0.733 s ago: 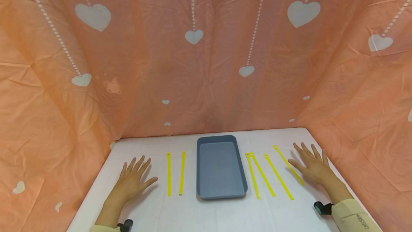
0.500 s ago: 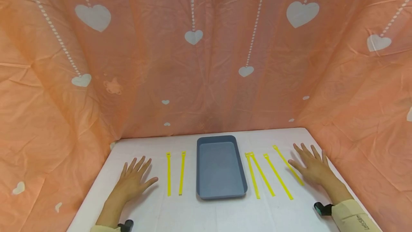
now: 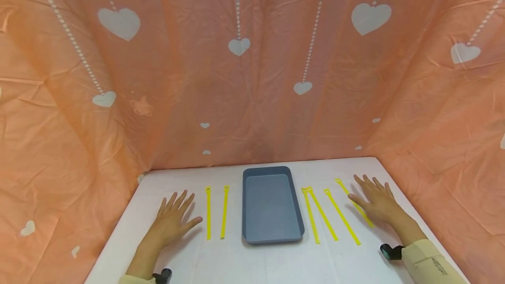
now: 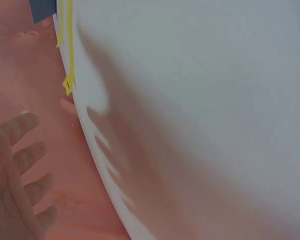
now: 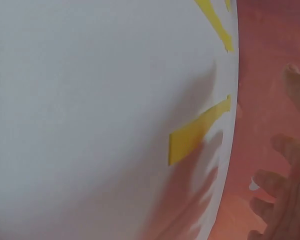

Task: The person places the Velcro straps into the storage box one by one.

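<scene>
My left hand (image 3: 170,222) hovers over the left of the table with fingers spread, holding nothing. Just right of it lie two yellow slotted-head straps, like cable ties: one nearer the hand (image 3: 208,218), one nearer the tray (image 3: 224,214). In the left wrist view, its fingers (image 4: 30,157) are spread above the cloth. My right hand (image 3: 378,205), also spread and holding nothing, is over the right side. Its thumb overlaps the outermost slanted strap (image 3: 344,189) in the head view. Further in lie a third slanted strap (image 3: 342,217) and a pair (image 3: 311,216) whose heads meet.
A grey-blue rectangular tray (image 3: 272,207) with low walls stands mid-table, between the two groups of straps. A white cloth (image 3: 236,266) covers the table. Orange-pink curtains (image 3: 252,113) with white hearts enclose the back and sides.
My left hand has moved a little to the right, toward the straps. My right hand has shifted slightly left, its thumb now over the outermost strap. Straps and tray stay put.
</scene>
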`<state>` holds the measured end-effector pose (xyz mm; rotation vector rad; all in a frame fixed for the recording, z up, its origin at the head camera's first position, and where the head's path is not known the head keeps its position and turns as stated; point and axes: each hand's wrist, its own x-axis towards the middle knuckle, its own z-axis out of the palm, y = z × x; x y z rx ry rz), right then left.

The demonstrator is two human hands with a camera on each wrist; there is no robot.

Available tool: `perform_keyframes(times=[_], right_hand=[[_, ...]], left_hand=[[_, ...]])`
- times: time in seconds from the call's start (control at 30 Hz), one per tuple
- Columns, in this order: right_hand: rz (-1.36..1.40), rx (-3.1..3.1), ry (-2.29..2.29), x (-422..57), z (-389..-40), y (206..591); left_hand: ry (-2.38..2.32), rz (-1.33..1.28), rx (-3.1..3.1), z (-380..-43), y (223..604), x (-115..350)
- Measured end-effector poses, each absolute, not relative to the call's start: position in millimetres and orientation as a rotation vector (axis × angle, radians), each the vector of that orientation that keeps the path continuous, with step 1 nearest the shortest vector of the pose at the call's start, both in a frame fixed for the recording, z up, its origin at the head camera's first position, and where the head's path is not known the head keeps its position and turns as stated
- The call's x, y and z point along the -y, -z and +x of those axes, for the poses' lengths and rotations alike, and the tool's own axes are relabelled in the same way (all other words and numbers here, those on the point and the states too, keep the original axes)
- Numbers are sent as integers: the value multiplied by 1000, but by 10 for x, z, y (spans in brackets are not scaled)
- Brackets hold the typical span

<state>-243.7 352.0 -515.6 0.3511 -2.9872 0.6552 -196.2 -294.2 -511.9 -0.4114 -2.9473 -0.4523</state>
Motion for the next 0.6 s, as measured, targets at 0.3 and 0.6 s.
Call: perform_keyframes(times=[0.3,0.6], right_hand=[[394,2983,-639,-3464,-2514,5163],[451,3000,-731,-3398,-2595,5148]], left_hand=[[495,-440,2954,-1979,5091,2755],[463,-497,2935,-2000,5089,2582]])
